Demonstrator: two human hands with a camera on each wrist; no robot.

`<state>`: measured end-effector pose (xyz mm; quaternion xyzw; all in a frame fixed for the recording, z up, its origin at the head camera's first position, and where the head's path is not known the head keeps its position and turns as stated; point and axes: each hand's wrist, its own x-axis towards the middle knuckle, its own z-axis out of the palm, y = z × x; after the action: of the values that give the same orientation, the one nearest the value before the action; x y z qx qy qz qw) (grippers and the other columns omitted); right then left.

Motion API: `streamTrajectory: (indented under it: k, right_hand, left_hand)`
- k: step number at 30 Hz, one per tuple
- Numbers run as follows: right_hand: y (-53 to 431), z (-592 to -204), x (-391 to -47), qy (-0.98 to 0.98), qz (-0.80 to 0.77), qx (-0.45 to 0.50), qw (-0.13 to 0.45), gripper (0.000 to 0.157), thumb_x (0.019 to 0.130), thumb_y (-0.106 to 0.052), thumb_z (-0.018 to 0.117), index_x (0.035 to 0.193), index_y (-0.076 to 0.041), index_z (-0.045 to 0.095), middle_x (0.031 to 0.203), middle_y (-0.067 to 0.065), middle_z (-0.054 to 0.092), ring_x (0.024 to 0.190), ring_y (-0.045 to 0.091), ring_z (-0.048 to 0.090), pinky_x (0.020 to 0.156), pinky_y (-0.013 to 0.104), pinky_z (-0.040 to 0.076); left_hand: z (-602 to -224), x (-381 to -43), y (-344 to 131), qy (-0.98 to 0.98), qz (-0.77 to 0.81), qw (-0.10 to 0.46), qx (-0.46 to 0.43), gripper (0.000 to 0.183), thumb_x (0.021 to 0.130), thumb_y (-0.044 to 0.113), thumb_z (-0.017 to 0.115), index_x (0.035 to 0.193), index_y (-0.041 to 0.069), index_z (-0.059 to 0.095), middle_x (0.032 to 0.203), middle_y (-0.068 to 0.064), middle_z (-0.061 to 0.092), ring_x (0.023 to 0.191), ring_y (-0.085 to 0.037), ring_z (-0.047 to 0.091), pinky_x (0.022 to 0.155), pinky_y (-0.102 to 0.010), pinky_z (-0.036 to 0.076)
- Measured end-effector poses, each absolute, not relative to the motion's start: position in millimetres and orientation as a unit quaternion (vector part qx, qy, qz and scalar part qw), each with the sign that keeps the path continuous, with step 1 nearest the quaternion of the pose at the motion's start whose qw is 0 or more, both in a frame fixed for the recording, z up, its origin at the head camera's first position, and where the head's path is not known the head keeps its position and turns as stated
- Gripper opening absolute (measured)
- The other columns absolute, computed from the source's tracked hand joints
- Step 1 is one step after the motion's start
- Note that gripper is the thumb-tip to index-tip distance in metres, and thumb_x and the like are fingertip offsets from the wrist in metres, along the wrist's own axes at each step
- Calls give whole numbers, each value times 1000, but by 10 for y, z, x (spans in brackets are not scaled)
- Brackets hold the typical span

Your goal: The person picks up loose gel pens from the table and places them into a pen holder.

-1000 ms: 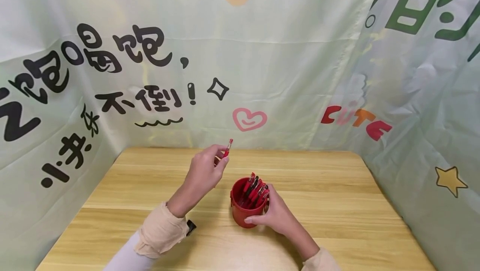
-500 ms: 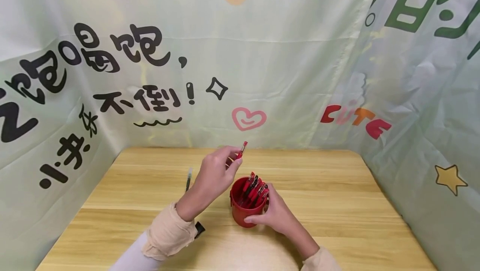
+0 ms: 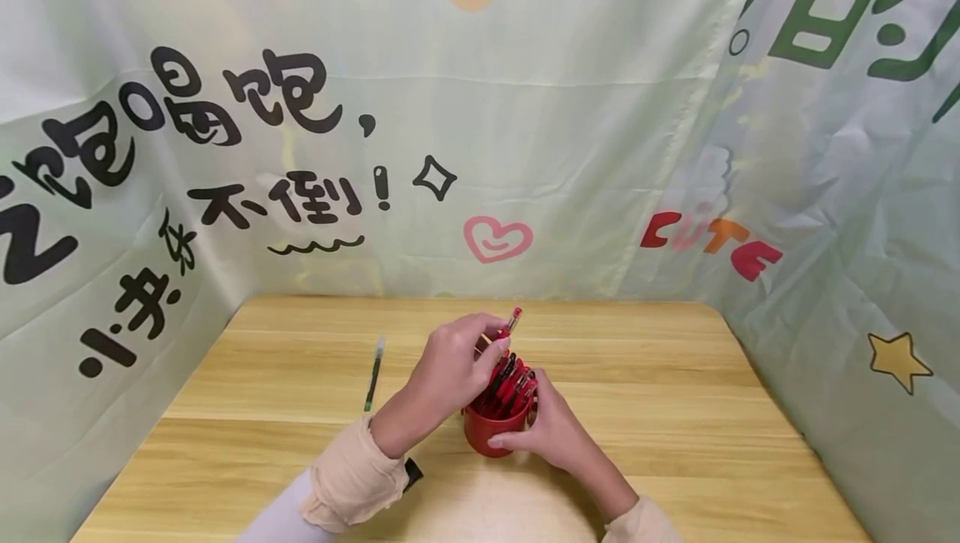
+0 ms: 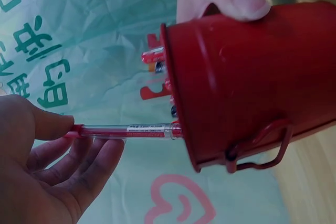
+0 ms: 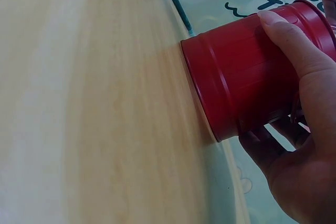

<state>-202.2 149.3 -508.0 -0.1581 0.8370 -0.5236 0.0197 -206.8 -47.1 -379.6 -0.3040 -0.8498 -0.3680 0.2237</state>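
Note:
A small red metal bucket (image 3: 480, 433) stands on the table with several red and black pens (image 3: 512, 384) in it. My right hand (image 3: 558, 436) grips its right side, the thumb (image 5: 296, 43) laid along the wall and the other fingers round the far side. Above the mouth, my left hand (image 3: 450, 364) pinches a red pen (image 4: 147, 131) with a clear barrel by one end. In the left wrist view, the pen's other end is at the bucket's rim; whether it is inside, I cannot tell. A wire handle (image 4: 262, 145) hangs on the bucket's side.
A green pen (image 3: 373, 376) lies on the wooden table (image 3: 637, 376), left of the bucket and beyond my left forearm. Printed cloth (image 3: 585, 151) hangs behind the table and along both sides. A black piece (image 3: 412, 475) shows beside the left wrist.
My left hand has carried the red pen rightward and down to the bucket's mouth. The green pen has come into view from behind that arm. My right hand keeps its grip on the bucket.

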Motion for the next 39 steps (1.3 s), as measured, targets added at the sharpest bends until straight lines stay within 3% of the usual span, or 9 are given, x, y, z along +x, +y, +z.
streamTrajectory:
  k: [9, 19, 25, 37, 39]
  right_hand:
    - [1489, -5093, -2029, 833, -527, -168, 20, 93, 67, -40, 98, 140, -18, 44, 137, -2, 62, 122, 16, 64, 99, 28, 56]
    - [1507, -5087, -2019, 834, -527, -164, 23, 95, 65, -43, 99, 141, -28, 43, 139, -11, 61, 124, 11, 62, 104, 27, 52]
    - [1515, -5083, -2023, 836, -524, -163, 17, 96, 62, -46, 100, 138, -24, 44, 133, -10, 63, 120, 9, 64, 106, 27, 52]
    - [1519, -5092, -2028, 832, -527, -171, 21, 90, 66, -40, 98, 137, -24, 45, 135, -7, 62, 120, 13, 63, 105, 30, 52]
    - [1519, -5093, -2030, 832, -527, -169, 21, 90, 66, -40, 98, 137, -22, 46, 135, -6, 62, 120, 13, 63, 105, 30, 52]
  left_hand:
    - [-3924, -1998, -416, -850, -365, 205, -320, 17, 95, 13, 75, 111, 7, 75, 97, -3, 76, 77, -8, 71, 69, -18, 59]
    - [-4043, -1919, -341, -837, -350, 215, -362, 12, 90, 10, 78, 101, 6, 79, 90, -3, 78, 74, -7, 72, 69, -14, 58]
    - [-4119, -1894, -322, -834, -348, 206, -375, 10, 89, 10, 79, 99, 7, 79, 86, -2, 78, 73, -4, 72, 68, -11, 57]
    - [-4226, -1891, -296, -856, -320, 177, -365, 11, 90, 13, 80, 100, 8, 79, 92, -2, 81, 80, -7, 74, 71, -11, 56]
    - [-4238, -1896, -294, -861, -317, 165, -361, 11, 91, 14, 79, 100, 8, 79, 93, -2, 81, 73, -3, 70, 68, -8, 54]
